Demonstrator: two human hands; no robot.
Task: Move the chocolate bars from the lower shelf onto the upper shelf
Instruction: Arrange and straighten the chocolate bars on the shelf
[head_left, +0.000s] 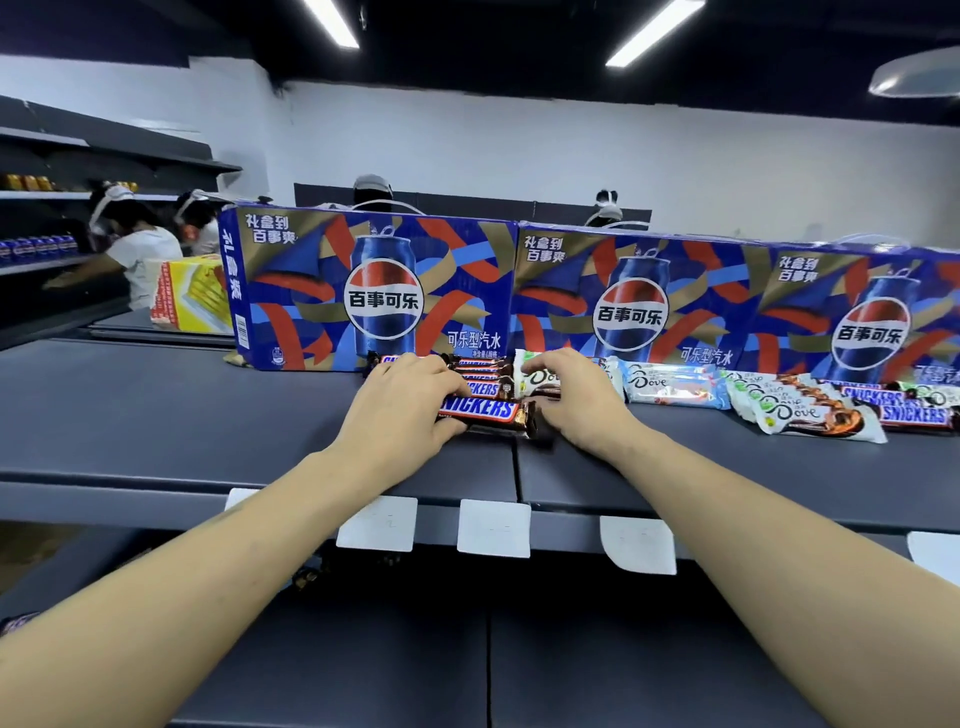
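Three big blue cardboard Pepsi gift boxes (374, 288) stand in a row along the back of the dark grey metal upper shelf (156, 415), and the chocolate bars lie in front of them. Below, the dark grey lower shelf (363, 649) shows only a dark wrapper end or two near its back, too dim to tell apart. To the right lies a loose spread of white-wrapped Dove bars (810, 415), flat and thin, so likely light and easily snapped if bent. At the centre sits a neat row of brown-wrapped Snickers bars (480, 387); glossy film probably makes them slippery, and stiff enough to lift several by the long sides. The left hand (402, 397) curls over the row's left end, fingers on the front bar; the right hand (576, 400) cups the right end with bent fingers, squaring it up
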